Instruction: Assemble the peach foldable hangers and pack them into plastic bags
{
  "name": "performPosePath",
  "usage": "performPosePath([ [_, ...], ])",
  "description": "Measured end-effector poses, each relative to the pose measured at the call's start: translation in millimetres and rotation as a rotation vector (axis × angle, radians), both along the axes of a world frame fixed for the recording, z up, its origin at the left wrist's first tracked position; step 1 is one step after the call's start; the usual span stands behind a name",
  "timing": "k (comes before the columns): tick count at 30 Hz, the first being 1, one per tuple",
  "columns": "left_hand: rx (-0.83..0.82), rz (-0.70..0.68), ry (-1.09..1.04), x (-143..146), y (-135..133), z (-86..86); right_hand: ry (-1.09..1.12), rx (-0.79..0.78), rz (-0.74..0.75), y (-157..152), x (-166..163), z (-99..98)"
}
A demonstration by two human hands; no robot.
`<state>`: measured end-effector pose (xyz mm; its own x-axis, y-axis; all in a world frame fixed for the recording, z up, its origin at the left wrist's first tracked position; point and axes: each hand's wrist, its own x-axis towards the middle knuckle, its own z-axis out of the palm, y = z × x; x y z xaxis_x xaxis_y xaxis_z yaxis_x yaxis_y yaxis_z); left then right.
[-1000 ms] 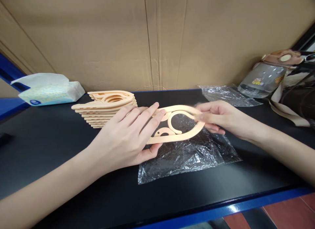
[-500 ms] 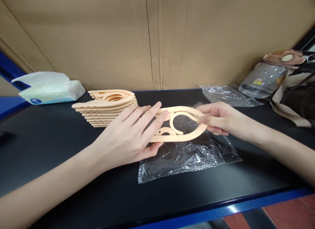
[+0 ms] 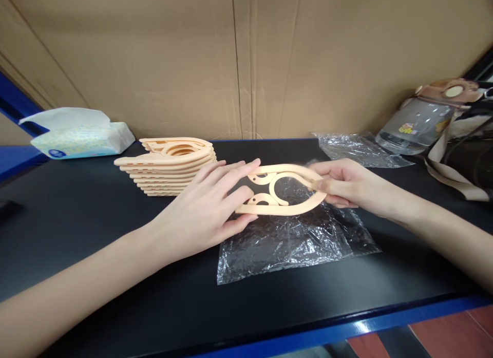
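Note:
A cream-coloured folding hanger (image 3: 295, 209), folded shut into a long loop with a curved hook inside, is held between my two hands. My left hand (image 3: 210, 206) grips its left end, thumb below and fingers along the top and inside. At the rounded right end, my right hand (image 3: 344, 183) pinches it between thumb and fingers. Beneath the hanger a clear plastic bag (image 3: 287, 250) lies flat on the black table (image 3: 162, 306). Behind my left hand stands a neat stack of matching folded hangers (image 3: 165, 168), partly covered by my fingers.
A tissue pack (image 3: 82, 134) lies at the back left. Another clear plastic bag (image 3: 354, 148) is at the back right, beside a water bottle (image 3: 418, 119) with a strap (image 3: 442, 163). A cardboard wall (image 3: 173, 60) closes off the back, and a blue edge (image 3: 346, 330) runs along the front.
My left index finger has bent inward and the fingers have shifted on the hanger, uncovering more of its left part. My right hand keeps its pinch almost unmoved.

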<state>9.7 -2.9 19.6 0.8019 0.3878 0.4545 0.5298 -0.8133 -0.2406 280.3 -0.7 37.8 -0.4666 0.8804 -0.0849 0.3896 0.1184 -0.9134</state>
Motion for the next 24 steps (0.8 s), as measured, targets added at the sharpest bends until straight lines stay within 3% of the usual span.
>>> performPosePath([
  [17,-0.049,0.018,0.01,-0.5,0.9,-0.4,0.023,0.039,0.017,1.8,0.2,-2.0],
  [24,-0.112,-0.019,-0.084,-2.3,-0.4,0.8,-0.041,0.07,0.074,3.6,4.1,-3.1],
])
